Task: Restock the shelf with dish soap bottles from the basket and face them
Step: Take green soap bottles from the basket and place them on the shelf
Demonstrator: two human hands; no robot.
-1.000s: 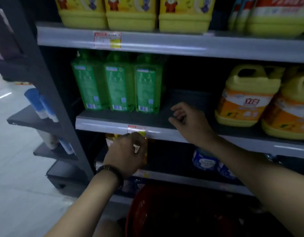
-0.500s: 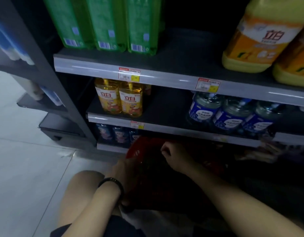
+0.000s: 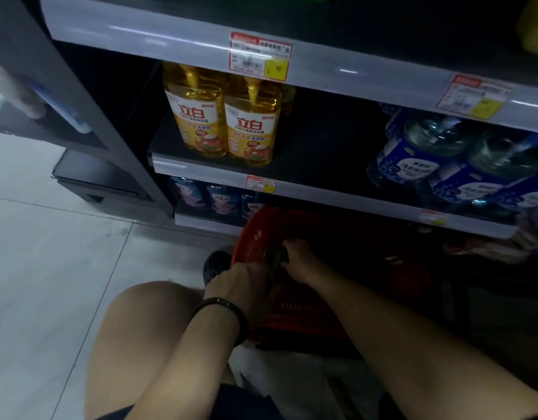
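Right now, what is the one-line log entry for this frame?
phase: reaching into red basket | left hand: in basket, grasp unclear | right hand: on dark green item | yellow bottles: two, labels forward

Red basket (image 3: 255, 234) — yellow bottles (image 3: 223, 116), red-lettered labels — blue-white bottles (image 3: 461, 165).

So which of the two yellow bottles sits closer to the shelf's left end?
The left yellow bottle; its twin stands touching it on the right, under the price tag.
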